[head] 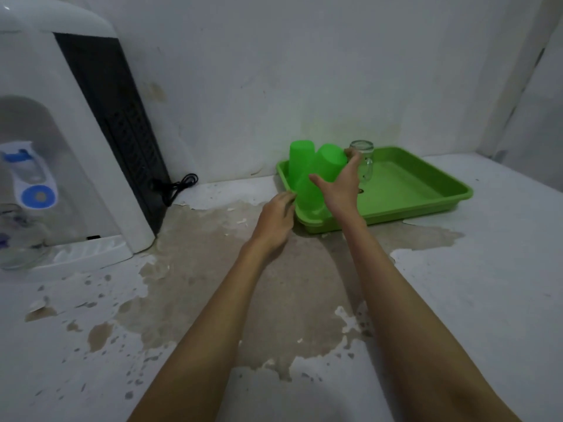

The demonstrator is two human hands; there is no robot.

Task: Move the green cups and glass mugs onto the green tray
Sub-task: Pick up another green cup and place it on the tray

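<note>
The green tray [426, 193] lies by the back wall, right of centre. In its left end an upside-down green cup [300, 161] stands upright. Beside it a second green cup [320, 178] is tilted, base up and leaning right, with my right hand [341, 184] spread around it, thumb on its near side and fingers over its base. My left hand [277, 220] touches the lower left side of that tilted cup at the tray's near left corner. A clear glass mug [364, 161] with a handle stands in the tray just behind my right fingers.
A white water dispenser [61, 147] with blue taps fills the left, a glass vessel [18, 236] on its drip tray. A black cable [176, 185] lies coiled at the wall behind it. The white countertop has large patches of worn grey paint.
</note>
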